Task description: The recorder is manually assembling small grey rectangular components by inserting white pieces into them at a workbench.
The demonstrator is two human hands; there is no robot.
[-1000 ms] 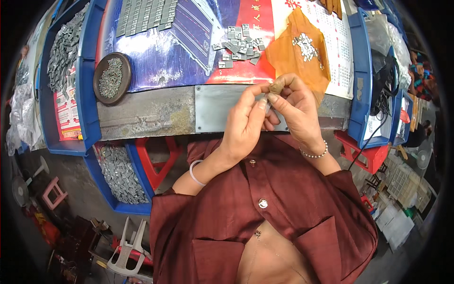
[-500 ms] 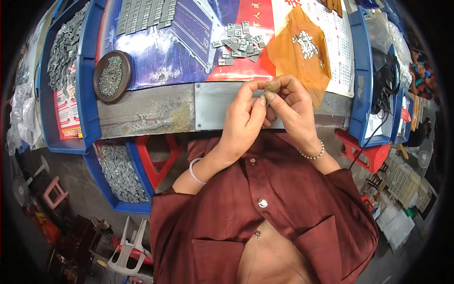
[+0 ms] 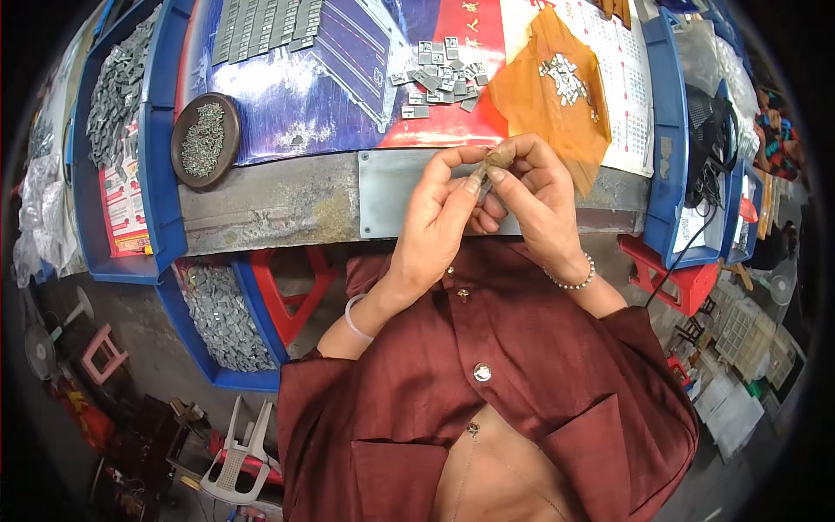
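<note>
Over the front edge of the bench, my left hand (image 3: 435,213) and my right hand (image 3: 546,204) meet with fingertips pinched together. Between them is a small grey piece (image 3: 485,189), mostly hidden by the fingers. A brownish covering (image 3: 499,158) shows at the fingertips where the hands meet. Beyond the hands lies a loose group of small grey rectangular parts (image 3: 445,83). Right of that group, an orange-brown sheet (image 3: 578,148) carries a scatter of tiny silvery pieces (image 3: 565,78).
At left, a round dark dish (image 3: 181,143) holds tiny metal bits. Blue bins with grey parts stand beside it (image 3: 161,174) and below the bench (image 3: 254,309). Grey parts in rows (image 3: 270,26) lie at the back. Another blue bin (image 3: 665,139) borders the right side.
My left hand has shifted slightly left and its thumb has tilted, leaving a wider gap between the palms. The fingertips remain together; my right hand has hardly moved.
</note>
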